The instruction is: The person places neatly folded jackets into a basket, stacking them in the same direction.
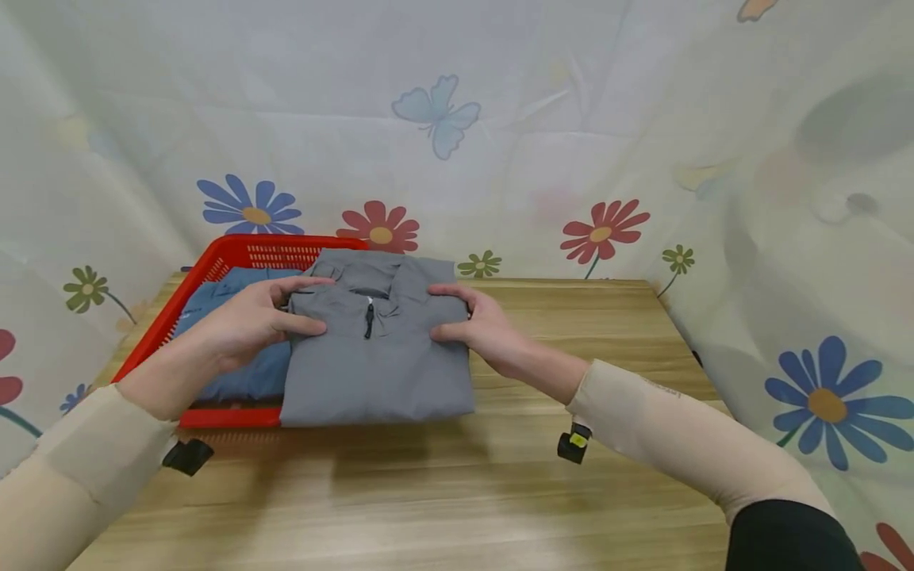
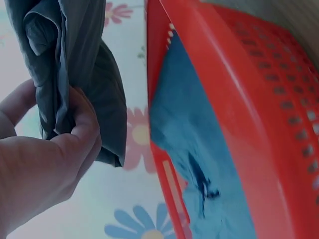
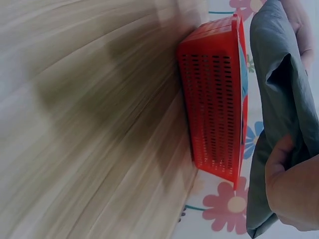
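A folded grey jacket (image 1: 378, 365) with a short zip at its collar is held up between two hands, above the table and partly over a red basket (image 1: 146, 349). My left hand (image 1: 250, 321) grips its left edge, thumb on top and fingers underneath. At the opposite edge my right hand (image 1: 493, 329) pinches the cloth in the same way. The left wrist view shows the layered folds of the grey jacket (image 2: 82, 64) between thumb and fingers. Inside the basket lies a folded blue garment (image 1: 250, 373), part of it hidden by the grey one.
The basket has perforated walls (image 3: 212, 109) and stands at the left on a wooden table (image 1: 557, 492). Behind and beside the table hangs a pale curtain (image 1: 535, 159) printed with flowers and a butterfly. Small black devices (image 1: 574, 444) are strapped at both wrists.
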A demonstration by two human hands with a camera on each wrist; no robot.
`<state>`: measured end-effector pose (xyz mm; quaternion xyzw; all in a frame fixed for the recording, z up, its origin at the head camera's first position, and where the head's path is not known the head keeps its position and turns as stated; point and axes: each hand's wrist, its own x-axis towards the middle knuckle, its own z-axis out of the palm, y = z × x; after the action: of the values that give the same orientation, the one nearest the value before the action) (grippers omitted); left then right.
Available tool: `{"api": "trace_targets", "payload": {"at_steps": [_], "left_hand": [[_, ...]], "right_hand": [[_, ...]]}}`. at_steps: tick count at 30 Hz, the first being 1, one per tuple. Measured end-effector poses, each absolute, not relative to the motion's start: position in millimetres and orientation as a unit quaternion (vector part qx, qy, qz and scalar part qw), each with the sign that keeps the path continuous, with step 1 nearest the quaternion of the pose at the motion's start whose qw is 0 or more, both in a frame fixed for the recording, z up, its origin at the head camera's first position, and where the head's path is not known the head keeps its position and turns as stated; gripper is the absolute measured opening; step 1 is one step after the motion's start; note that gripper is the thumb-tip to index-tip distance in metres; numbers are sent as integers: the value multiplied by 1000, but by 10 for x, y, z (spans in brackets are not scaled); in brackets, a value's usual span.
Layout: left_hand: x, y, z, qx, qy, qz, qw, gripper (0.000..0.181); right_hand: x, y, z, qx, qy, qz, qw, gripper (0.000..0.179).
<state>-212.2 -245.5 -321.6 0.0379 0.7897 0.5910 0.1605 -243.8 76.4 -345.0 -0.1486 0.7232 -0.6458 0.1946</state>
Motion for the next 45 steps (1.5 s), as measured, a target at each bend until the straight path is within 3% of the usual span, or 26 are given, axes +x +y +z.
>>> {"api": "trace_targets", "payload": {"at_steps": [19,30,45], "left_hand": [[-2369,-3229,-3243,44,816,550,173,74],[-2494,-3649,-3382,15,843,496,207,85],[-2554,-4021,-3460,9,844,487,225,80]], "right_hand": [[-2691,38,-3495,-154,717,-654,184,60],[-2762,-376,-3668,-163,720,-647,193,60],[-2794,-781,-3747,-158,726,-640,194,54]]}}
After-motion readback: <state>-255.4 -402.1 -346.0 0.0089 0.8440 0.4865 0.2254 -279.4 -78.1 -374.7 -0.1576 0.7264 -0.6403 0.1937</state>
